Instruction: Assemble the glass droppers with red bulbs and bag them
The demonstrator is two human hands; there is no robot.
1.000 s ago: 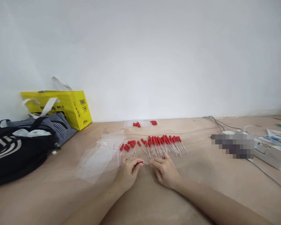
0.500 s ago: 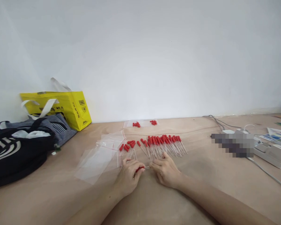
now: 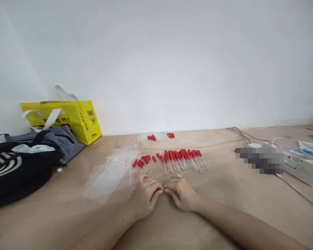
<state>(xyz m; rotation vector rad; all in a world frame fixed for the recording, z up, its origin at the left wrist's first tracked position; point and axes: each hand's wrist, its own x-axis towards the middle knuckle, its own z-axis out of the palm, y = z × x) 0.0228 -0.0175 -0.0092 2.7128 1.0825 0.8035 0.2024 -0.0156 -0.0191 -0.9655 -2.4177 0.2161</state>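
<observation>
My left hand [image 3: 146, 194] is closed round a red rubber bulb [image 3: 158, 189], which shows between thumb and forefinger. Fingertips of my right hand [image 3: 182, 192] pinch a thin clear dropper tube [image 3: 163, 189], mostly hidden, right against the bulb's end. Beyond my hands lies a row of droppers [image 3: 184, 161] with red bulbs on clear tubes. Loose red bulbs [image 3: 141, 161] and some bare clear tubes [image 3: 145, 172] rest just past my left hand.
Clear zip bags [image 3: 106, 177] lie flat on the table [image 3: 224, 215] to the left. Farther back, another bag [image 3: 161, 136] bears small red bulbs. A yellow bag [image 3: 87, 121], a striped bag [image 3: 70, 142] and a black bag [image 3: 23, 173] stand left. A power strip [image 3: 302, 170] with cables sits right.
My right hand has come closer to my left, its fingertips now near the bulb. Less of the clear tube shows between the hands.
</observation>
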